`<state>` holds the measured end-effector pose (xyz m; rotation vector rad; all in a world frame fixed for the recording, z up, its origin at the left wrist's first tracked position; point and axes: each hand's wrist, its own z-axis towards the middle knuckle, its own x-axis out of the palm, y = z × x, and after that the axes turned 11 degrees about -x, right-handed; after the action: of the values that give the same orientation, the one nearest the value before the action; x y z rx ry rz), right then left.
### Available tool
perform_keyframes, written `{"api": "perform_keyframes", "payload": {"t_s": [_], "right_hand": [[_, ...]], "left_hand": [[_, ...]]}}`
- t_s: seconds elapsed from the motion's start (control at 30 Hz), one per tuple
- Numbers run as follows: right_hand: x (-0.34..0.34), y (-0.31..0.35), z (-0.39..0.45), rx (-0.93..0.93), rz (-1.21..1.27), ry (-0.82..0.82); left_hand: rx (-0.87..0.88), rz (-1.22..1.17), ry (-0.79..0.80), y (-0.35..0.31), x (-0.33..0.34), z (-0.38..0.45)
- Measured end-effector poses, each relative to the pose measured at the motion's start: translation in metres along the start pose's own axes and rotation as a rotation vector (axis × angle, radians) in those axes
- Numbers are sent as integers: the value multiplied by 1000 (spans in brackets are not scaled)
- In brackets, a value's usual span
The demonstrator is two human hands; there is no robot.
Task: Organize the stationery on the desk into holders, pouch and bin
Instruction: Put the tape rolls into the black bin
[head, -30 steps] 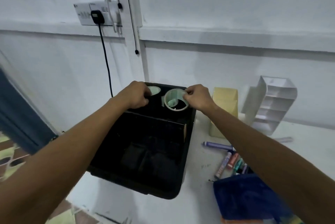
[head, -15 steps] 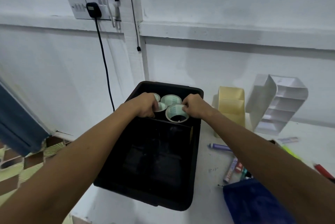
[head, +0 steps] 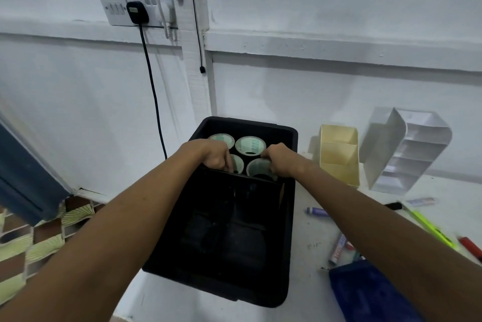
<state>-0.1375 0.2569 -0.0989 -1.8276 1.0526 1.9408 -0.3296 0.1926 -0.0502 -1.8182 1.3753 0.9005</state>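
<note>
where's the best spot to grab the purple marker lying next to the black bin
Grip the purple marker across the middle of its barrel, coming straight down from above. It lies flat on the desk, lengthwise left to right, with bare surface on both long sides, so thumb and finger can close from front and back. The black bin wall stands close to its left end, so avoid approaching from there.

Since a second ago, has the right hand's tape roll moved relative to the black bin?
Yes. The tape roll went from above the black bin down into its far compartment.
</note>
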Motion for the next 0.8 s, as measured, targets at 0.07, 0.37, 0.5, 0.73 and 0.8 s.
{"api": "perform_keyframes", "payload": {"t_s": [0.07,0.37,0.5,0.73,0.8], "right_hand": [[2,0,-2,-6,-13,-11],[-14,5,-25,-87,33,-229],[-40,-7,-70,-103,82,-362],[-65,-62,-181,96,179,-377],[-68,-81,-216,157,185,-382]], "left_hand": [[7,-83,-33,3,3,3],[61,-206,-324,-11,2,-5],[177,-282,-464,-54,-8,-25],[389,-206,-447,-161,6,-39],[425,-203,-399,-189,16,-36]]}}
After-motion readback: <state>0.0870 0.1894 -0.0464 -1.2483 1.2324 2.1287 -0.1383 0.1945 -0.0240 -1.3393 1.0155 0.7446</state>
